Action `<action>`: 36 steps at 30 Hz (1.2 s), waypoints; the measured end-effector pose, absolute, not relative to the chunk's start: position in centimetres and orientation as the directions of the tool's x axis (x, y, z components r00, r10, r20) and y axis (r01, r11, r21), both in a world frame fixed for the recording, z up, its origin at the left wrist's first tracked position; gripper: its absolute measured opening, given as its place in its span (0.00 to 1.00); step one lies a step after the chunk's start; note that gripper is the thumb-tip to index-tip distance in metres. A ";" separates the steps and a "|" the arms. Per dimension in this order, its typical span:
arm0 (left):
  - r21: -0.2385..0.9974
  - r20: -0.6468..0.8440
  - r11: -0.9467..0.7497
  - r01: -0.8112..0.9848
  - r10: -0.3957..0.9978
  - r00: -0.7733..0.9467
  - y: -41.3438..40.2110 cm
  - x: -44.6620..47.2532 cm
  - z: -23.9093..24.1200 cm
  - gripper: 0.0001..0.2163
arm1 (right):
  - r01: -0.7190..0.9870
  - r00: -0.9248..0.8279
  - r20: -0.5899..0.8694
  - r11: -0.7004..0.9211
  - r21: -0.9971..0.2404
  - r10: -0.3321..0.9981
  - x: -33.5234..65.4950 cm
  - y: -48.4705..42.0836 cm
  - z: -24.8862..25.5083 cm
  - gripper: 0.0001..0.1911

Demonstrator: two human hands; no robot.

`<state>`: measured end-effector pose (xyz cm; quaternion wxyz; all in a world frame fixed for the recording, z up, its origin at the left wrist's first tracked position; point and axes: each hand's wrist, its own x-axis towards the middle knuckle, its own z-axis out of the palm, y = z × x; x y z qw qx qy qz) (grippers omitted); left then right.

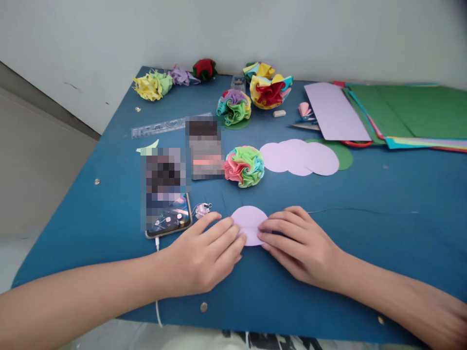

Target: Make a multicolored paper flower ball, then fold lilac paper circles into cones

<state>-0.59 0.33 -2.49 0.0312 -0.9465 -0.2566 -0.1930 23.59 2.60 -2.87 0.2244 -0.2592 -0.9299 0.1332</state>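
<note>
Both forearms come in from the bottom edge and meet at the near middle of the blue counter (365,243). The left hand (204,257) lies flat with fingers spread out, its fingertips pressing on the left edge of a lilac paper disc (249,219). The right hand (295,243) is likewise flat and uncurled, its fingertips on the disc's right edge. Neither hand grips anything. The disc lies on the counter between the two hands. Just left of the left hand is a phone (170,218) with a white cable. Beyond the disc sits a multicoloured paper ball (244,166), with overlapping lilac circles (299,156) beside it. Green sheets (419,109) lie at the far right.
</note>
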 end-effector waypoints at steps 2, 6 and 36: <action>0.030 0.386 -0.886 0.463 0.437 0.812 0.0 -0.7 -2.6 0.17 | 0.439 -0.730 0.323 0.775 -0.454 0.603 23.5 2.6 -2.8 0.10; 0.053 0.386 -0.894 0.444 0.428 0.817 -0.2 -0.9 -2.6 0.17 | 0.448 -0.700 0.306 0.731 -0.515 0.645 23.4 2.7 -3.1 0.11; 0.083 0.329 -0.862 0.500 0.497 0.803 -0.5 -0.5 -2.6 0.11 | 0.438 -0.832 0.431 0.890 0.126 0.349 23.6 1.8 -3.0 0.08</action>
